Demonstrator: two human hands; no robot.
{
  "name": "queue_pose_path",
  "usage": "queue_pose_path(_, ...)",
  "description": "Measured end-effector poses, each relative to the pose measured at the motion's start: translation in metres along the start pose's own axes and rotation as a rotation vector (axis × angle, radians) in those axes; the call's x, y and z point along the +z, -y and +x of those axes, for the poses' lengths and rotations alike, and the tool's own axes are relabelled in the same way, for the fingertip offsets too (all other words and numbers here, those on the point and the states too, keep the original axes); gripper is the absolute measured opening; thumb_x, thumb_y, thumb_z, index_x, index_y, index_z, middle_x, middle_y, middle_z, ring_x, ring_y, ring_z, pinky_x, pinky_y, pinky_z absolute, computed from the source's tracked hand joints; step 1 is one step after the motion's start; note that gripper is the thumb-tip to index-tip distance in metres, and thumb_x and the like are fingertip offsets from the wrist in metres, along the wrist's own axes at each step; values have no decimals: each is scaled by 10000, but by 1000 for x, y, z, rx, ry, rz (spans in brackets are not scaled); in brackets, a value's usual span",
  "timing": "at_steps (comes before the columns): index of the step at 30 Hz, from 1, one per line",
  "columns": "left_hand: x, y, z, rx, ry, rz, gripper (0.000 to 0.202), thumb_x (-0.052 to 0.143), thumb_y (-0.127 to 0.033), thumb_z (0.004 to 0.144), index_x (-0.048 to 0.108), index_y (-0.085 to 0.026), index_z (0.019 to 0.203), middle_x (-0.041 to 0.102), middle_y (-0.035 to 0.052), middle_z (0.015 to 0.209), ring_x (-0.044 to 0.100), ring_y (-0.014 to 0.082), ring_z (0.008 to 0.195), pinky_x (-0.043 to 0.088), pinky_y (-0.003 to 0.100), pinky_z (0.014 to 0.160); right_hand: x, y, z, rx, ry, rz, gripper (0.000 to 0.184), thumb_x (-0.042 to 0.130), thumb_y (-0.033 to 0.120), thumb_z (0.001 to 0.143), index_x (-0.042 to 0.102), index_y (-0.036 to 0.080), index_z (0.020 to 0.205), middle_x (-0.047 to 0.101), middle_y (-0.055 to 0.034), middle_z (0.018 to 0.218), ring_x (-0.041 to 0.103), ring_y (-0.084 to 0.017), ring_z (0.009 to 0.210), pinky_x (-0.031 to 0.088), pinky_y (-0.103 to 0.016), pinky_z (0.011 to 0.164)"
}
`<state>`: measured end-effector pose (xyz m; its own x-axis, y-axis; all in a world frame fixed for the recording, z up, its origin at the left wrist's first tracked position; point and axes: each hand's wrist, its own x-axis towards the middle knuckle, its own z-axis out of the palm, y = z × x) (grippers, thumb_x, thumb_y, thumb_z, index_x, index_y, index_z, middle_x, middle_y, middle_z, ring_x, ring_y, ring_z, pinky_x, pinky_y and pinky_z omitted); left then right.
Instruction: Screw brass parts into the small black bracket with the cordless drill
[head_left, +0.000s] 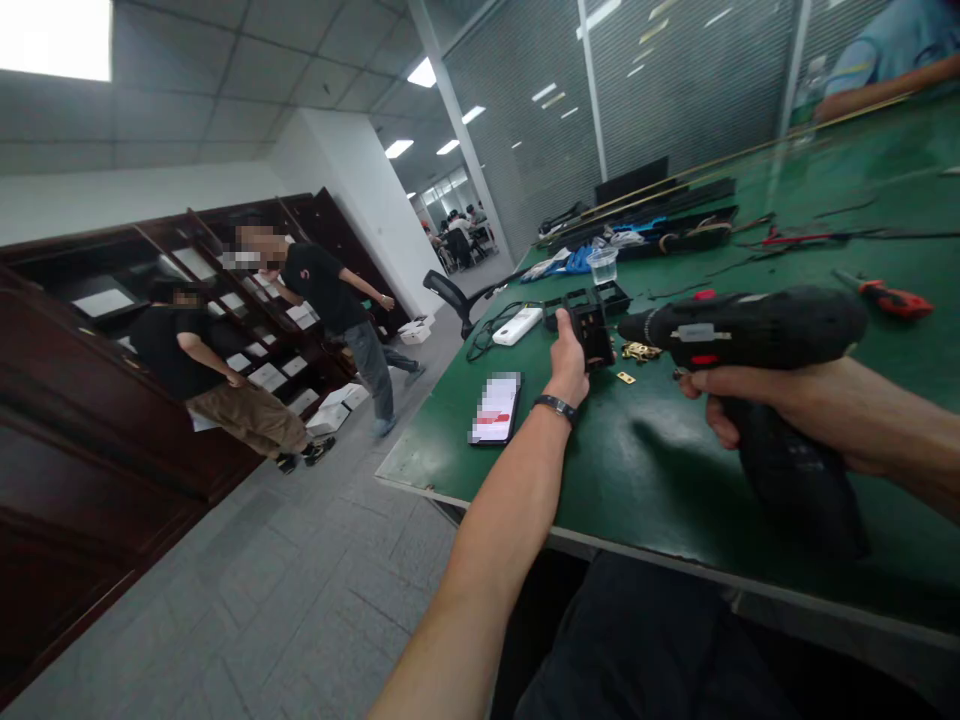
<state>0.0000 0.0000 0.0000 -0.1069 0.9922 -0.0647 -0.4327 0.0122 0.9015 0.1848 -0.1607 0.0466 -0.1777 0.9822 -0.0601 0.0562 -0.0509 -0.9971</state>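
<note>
Biggest worry here imo: the nose of the cordless drill (750, 335) sits just beside the small black plastic part (592, 335), and that part is only steadied by fingers, not clamped. If the bit catches or skids off, the part could spin or the tip could jump into the left hand (568, 368), which is right there. The view is also swung off toward the room, not at the work, so aim could drift. The loose brass hinges (640, 351) lying between drill and part could get knocked around, and the phone (496, 408) near the left edge of the green worktop (660, 480) looks easy to nudge off. Hands: the left one is curled around the black part, thumb up its side, holding it upright on the worktop a bit in from the near edge. The right hand (757, 400) is wrapped tight around the drill's grip; I can't tell whether a finger is on the trigger.
</note>
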Motion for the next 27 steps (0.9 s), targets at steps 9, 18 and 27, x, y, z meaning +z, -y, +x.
queue_pose_path(9, 0, 0, 1, -7, -7, -50, 613, 540, -693, 907, 706, -134, 1097, 737, 143, 1000, 731, 271, 919, 617, 363, 734, 6, 9, -5, -75, -9, -14, 171, 713, 308, 739, 625, 162, 743, 629, -50, 488, 547, -148, 418, 437, -237, 406)
queue_pose_path(18, -2, 1, 8, -37, 10, -113, 625, 589, -712, 870, 720, -142, 1092, 738, 104, 908, 730, 219, 827, 601, 306, 713, 6, 8, -3, -98, 24, 45, 103, 676, 239, 686, 601, 183, 729, 624, -21, 467, 545, -152, 382, 428, -239, 375)
queue_pose_path(27, -3, 3, 9, 17, 38, -69, 628, 553, -733, 877, 722, -151, 1045, 745, 109, 932, 733, 233, 884, 596, 316, 759, 6, 9, -4, -102, 40, 50, 92, 654, 228, 699, 601, 182, 759, 627, -21, 457, 545, -146, 371, 419, -221, 367)
